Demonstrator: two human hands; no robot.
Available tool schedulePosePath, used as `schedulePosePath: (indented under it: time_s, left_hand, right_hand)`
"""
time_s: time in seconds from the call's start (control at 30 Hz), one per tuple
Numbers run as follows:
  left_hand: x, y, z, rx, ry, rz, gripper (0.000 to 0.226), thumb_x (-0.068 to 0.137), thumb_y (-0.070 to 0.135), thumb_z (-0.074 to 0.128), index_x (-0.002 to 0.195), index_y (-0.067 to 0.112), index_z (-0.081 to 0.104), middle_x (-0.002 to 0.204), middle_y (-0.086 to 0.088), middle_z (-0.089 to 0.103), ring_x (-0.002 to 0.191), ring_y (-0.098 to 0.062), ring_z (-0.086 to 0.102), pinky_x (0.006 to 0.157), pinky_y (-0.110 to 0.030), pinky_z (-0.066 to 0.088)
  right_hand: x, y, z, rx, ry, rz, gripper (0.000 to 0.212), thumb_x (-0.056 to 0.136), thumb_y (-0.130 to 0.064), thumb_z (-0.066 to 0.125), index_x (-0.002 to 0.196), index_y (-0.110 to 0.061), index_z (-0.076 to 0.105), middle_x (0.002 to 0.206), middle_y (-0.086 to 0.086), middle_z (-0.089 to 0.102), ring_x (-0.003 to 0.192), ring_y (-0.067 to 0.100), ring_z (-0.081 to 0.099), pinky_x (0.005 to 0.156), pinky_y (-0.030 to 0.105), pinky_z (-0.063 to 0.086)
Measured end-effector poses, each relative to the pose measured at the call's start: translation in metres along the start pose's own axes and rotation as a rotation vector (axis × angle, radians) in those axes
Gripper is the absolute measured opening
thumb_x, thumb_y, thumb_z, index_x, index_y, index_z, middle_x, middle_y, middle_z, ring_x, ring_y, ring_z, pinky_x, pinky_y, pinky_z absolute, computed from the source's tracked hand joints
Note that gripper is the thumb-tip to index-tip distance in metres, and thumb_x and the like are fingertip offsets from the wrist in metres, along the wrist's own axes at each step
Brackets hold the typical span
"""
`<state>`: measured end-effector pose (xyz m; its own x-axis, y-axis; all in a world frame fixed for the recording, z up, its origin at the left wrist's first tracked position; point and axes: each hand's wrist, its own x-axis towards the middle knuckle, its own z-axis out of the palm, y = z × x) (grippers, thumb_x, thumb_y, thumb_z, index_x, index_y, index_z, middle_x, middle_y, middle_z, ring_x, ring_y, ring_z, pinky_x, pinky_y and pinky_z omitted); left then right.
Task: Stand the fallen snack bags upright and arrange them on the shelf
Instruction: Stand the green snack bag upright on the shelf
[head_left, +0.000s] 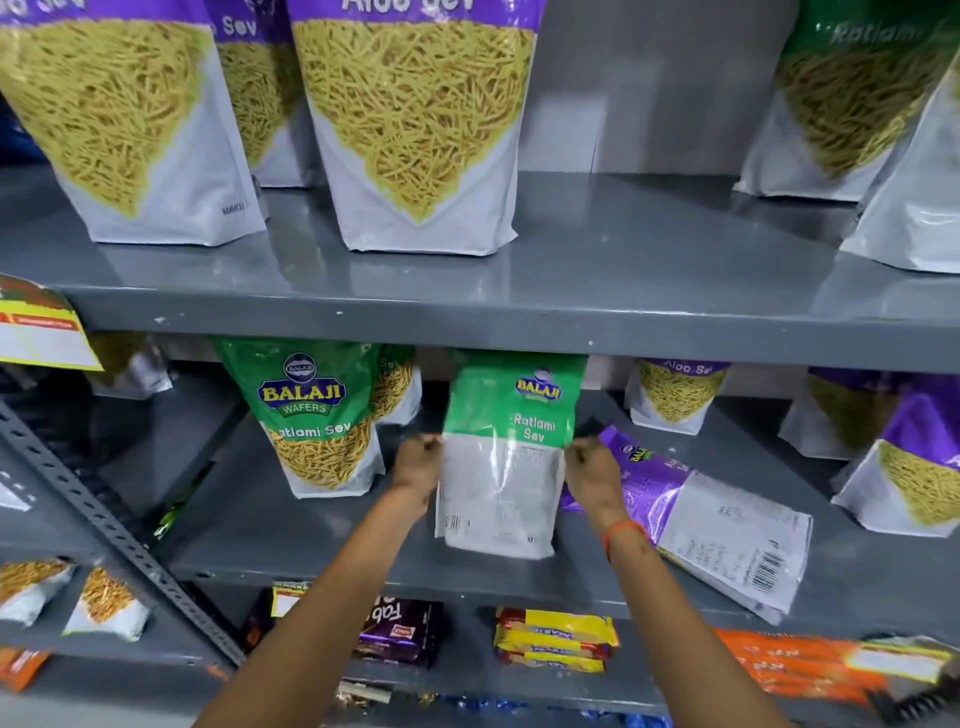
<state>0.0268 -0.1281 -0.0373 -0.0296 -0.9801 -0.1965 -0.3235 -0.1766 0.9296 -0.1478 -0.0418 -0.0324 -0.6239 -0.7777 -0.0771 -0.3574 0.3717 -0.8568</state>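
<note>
A green and white Ratlami Sev bag (506, 457) stands upright in the middle of the grey middle shelf (322, 525), its back side facing me. My left hand (415, 465) grips its left edge and my right hand (589, 470) grips its right edge. Just to the right, a purple Aloo Sev bag (696, 512) lies flat on the shelf, back side up, partly under my right wrist. Left of the held bag, another green Ratlami Sev bag (317, 415) stands upright facing front.
Purple Aloo Sev bags (415, 130) stand on the upper shelf, with a green one (852, 98) at the right. More purple bags (675, 389) stand at the back and right of the middle shelf. Biscuit packs (556, 642) lie on the lower shelf. A slanted metal brace (104, 525) crosses the left side.
</note>
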Motion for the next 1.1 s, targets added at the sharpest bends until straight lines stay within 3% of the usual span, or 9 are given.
schedulePosePath:
  time_s: [0.1, 0.17, 0.47, 0.57, 0.67, 0.8, 0.93, 1.03, 1.1]
  left_hand:
    - [0.005, 0.008, 0.008, -0.002, 0.116, 0.113, 0.024, 0.093, 0.007, 0.041, 0.098, -0.012, 0.054, 0.102, -0.033, 0.062, 0.096, -0.041, 0.059, 0.081, -0.042, 0.046]
    - [0.013, -0.001, 0.016, -0.071, 0.111, 0.127, 0.022, 0.092, 0.005, 0.041, 0.103, -0.012, 0.05, 0.109, -0.036, 0.059, 0.103, -0.047, 0.056, 0.089, -0.048, 0.045]
    - [-0.054, -0.024, 0.054, -0.132, 0.19, 0.262, 0.028, 0.083, 0.008, 0.06, 0.11, 0.004, 0.055, 0.108, -0.015, 0.053, 0.101, -0.037, 0.056, 0.09, -0.054, 0.049]
    - [-0.076, -0.034, 0.071, -0.079, 0.02, 0.226, 0.06, 0.078, 0.024, 0.069, 0.13, 0.006, 0.044, 0.132, -0.012, 0.048, 0.124, -0.028, 0.047, 0.107, -0.04, 0.04]
    - [-0.073, -0.032, 0.068, -0.149, -0.03, 0.177, 0.081, 0.069, 0.027, 0.078, 0.135, 0.008, 0.035, 0.133, -0.002, 0.046, 0.125, -0.017, 0.044, 0.103, -0.025, 0.034]
    - [-0.058, -0.031, 0.062, -0.147, -0.015, 0.16, 0.082, 0.058, 0.029, 0.083, 0.127, 0.013, 0.042, 0.125, -0.01, 0.054, 0.117, -0.024, 0.053, 0.095, -0.033, 0.045]
    - [-0.039, -0.028, 0.057, -0.044, 0.083, 0.151, 0.077, 0.051, 0.031, 0.086, 0.115, 0.007, 0.05, 0.115, -0.019, 0.053, 0.109, -0.03, 0.051, 0.092, -0.041, 0.046]
    - [-0.022, -0.032, 0.041, -0.038, -0.012, 0.167, 0.062, 0.052, 0.027, 0.086, 0.101, 0.008, 0.053, 0.103, -0.014, 0.065, 0.092, -0.029, 0.063, 0.078, -0.039, 0.052]
    - [-0.009, -0.036, 0.026, -0.08, -0.149, 0.161, 0.057, 0.054, 0.024, 0.085, 0.099, 0.016, 0.052, 0.103, -0.007, 0.066, 0.09, -0.019, 0.066, 0.076, -0.035, 0.056]
  right_hand:
    - [0.005, -0.016, 0.002, 0.115, 0.103, -0.155, 0.019, 0.094, -0.006, 0.039, 0.1, 0.009, 0.051, 0.095, 0.018, 0.059, 0.084, 0.021, 0.052, 0.063, 0.023, 0.031]
    - [0.005, -0.015, 0.006, 0.17, 0.11, -0.228, 0.018, 0.095, -0.005, 0.038, 0.102, 0.008, 0.047, 0.092, 0.016, 0.056, 0.083, 0.021, 0.051, 0.064, 0.022, 0.033]
    - [0.036, 0.009, 0.009, 0.337, -0.142, -0.062, 0.026, 0.087, -0.009, 0.038, 0.102, -0.005, 0.059, 0.107, 0.015, 0.065, 0.099, 0.029, 0.06, 0.09, 0.04, 0.047]
    - [0.038, 0.011, 0.005, 0.314, -0.19, -0.075, 0.029, 0.088, 0.003, 0.037, 0.089, -0.005, 0.066, 0.096, 0.011, 0.066, 0.09, 0.022, 0.06, 0.09, 0.036, 0.046]
    - [0.026, 0.015, 0.005, 0.315, -0.247, -0.131, 0.036, 0.085, 0.015, 0.033, 0.082, -0.006, 0.062, 0.087, 0.01, 0.066, 0.084, 0.01, 0.063, 0.089, 0.03, 0.047]
    - [0.014, 0.022, 0.006, 0.254, -0.305, -0.174, 0.039, 0.085, 0.017, 0.03, 0.102, 0.003, 0.062, 0.103, 0.027, 0.067, 0.085, -0.001, 0.066, 0.09, 0.015, 0.046]
    - [0.012, 0.018, 0.003, 0.137, -0.274, -0.167, 0.041, 0.086, 0.016, 0.033, 0.109, 0.0, 0.064, 0.105, 0.017, 0.063, 0.084, 0.001, 0.06, 0.074, 0.001, 0.044]
    - [0.025, 0.013, 0.001, 0.142, -0.289, -0.108, 0.057, 0.081, 0.017, 0.045, 0.134, -0.004, 0.039, 0.14, 0.017, 0.043, 0.13, 0.029, 0.042, 0.107, 0.03, 0.039]
    - [0.033, 0.01, -0.001, 0.153, -0.441, -0.075, 0.082, 0.078, 0.012, 0.056, 0.145, -0.013, 0.015, 0.153, 0.008, 0.024, 0.141, 0.028, 0.023, 0.116, 0.046, 0.028]
